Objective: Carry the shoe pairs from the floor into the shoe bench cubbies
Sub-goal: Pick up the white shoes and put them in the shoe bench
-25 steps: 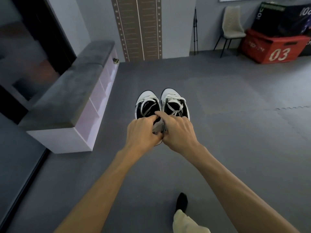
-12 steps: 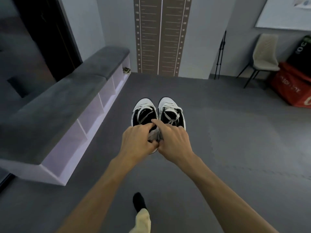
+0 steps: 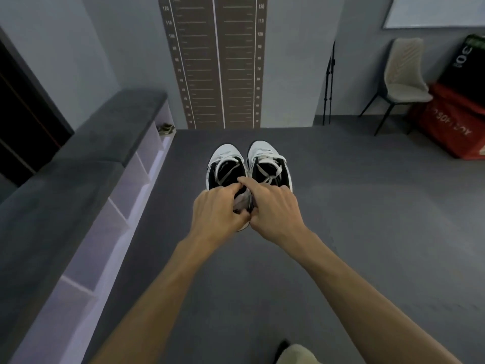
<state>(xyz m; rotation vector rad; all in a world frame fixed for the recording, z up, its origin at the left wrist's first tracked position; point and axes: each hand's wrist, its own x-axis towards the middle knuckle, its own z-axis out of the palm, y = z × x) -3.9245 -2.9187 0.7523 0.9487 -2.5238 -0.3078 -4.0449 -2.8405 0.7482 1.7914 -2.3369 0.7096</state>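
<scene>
I carry a pair of white and black sneakers in the air in front of me, toes pointing away. My left hand (image 3: 219, 210) grips the heel collar of the left sneaker (image 3: 225, 164). My right hand (image 3: 275, 208) grips the heel collar of the right sneaker (image 3: 267, 162). The two heels are pressed together and mostly hidden by my fingers. The shoe bench (image 3: 78, 185), with a grey cushioned top and white open cubbies, runs along my left. Another pair of shoes (image 3: 165, 128) sits in its farthest cubby.
Grey foam floor (image 3: 367, 219) stretches ahead and to the right. A height chart (image 3: 217, 61) hangs on the far wall. A beige chair (image 3: 402, 74), a red box (image 3: 451, 124) and a folded tripod (image 3: 329, 82) stand at the far right. My foot (image 3: 283, 350) shows at the bottom.
I have walked forward along the bench with the sneakers held the same way. The bench now lies close on my left, and the far wall is nearer.
</scene>
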